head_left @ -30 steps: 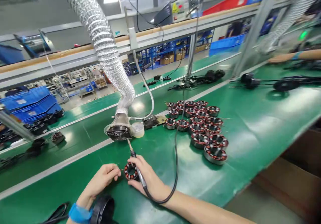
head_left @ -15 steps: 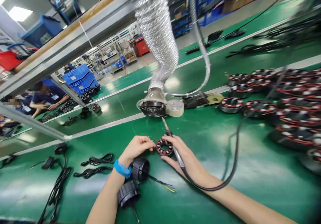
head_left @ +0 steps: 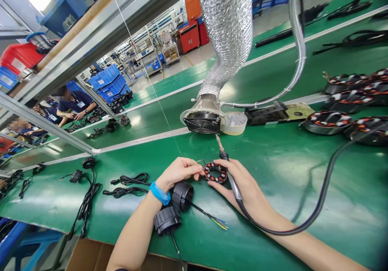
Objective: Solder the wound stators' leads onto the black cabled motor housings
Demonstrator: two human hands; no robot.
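Note:
My right hand (head_left: pixel 250 192) is closed round a soldering iron (head_left: pixel 233 182), its tip pointing up and away toward the fan. The thumb and fingers of that hand also steady a small ring-shaped motor stator (head_left: pixel 208 174) with copper windings and white and black segments. At the stator's left edge, my left hand (head_left: pixel 182 172) is pinched on a thin wire, of which only a short bit shows above the fingertips. Just below the left wrist lie two black round housings (head_left: pixel 167 221), with cables whose coloured wire ends are bare of sheath.
A fume extractor fan (head_left: pixel 202 124) on a silver duct (head_left: pixel 230 28) hangs behind my hands. Beside it are a round yellowish roll or tub (head_left: pixel 236 123) and several larger stators (head_left: pixel 329 123). Black cables (head_left: pixel 86 206) lie left. Co-workers (head_left: pixel 75 105) sit far left.
The view has swung right to left across the bench, showing more of its near edge and less of the stators at right. Both hands keep the same hold on the stator, iron and wire.

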